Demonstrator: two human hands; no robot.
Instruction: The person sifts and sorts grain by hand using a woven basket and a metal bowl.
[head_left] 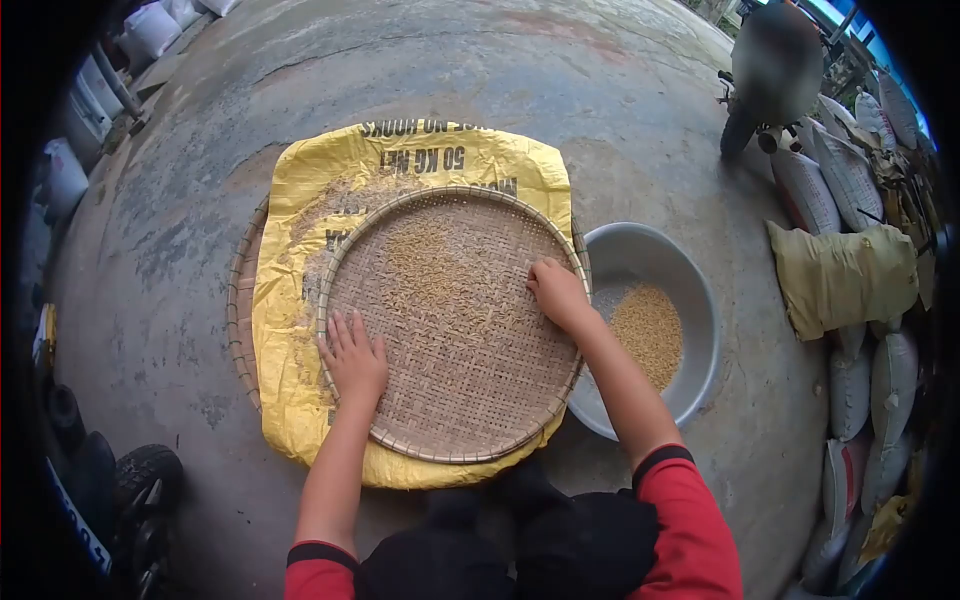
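Observation:
A round woven tray (pixel 450 400) lies on a yellow printed sack (pixel 290 420), with husked-looking grain (pixel 430 265) spread over its upper middle. My left hand (pixel 355 360) rests flat at the tray's left edge, fingers spread. Near the right rim, my right hand (pixel 558 292) touches the woven surface with its fingers curled together; whatever is between them is too small to make out. Partly under my right forearm stands a grey metal basin (pixel 705 340) holding a heap of grain (pixel 648 335).
Another woven rim (pixel 238 320) shows beneath the sack at left. Filled sacks (pixel 850 180) and a yellowish bag (pixel 845 280) line the right side. A motorbike (pixel 760 100) stands at upper right, a wheel (pixel 150 480) at lower left. White sacks (pixel 152 30) lie at upper left.

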